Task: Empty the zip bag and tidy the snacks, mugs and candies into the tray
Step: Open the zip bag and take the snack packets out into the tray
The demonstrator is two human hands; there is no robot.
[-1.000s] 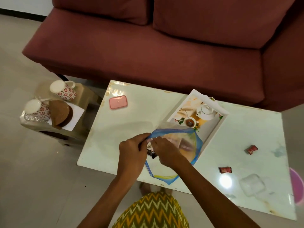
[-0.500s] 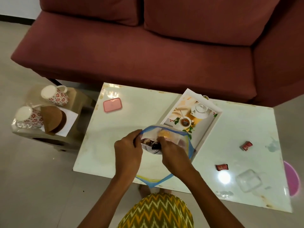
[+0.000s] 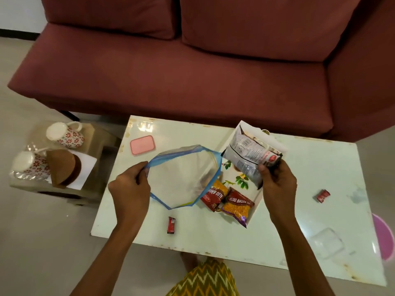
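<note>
While left hand (image 3: 128, 189) pinches emptied zip bag (image 3: 181, 176), right hand (image 3: 277, 184) grips silver packet (image 3: 248, 154); two snack packets (image 3: 226, 201) in tray (image 3: 255, 202).

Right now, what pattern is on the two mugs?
Red flowers on white, on both mugs; head view.

The left hand (image 3: 129, 189) pinches the rim of a clear blue-edged zip bag (image 3: 181, 178), its mouth gaping. At three o'clock of it, the right hand (image 3: 277, 184) grips a silver-white snack packet (image 3: 250, 154) above the white rectangular tray (image 3: 257, 197), where two red-and-yellow snack packets (image 3: 226, 201) lie.
</note>
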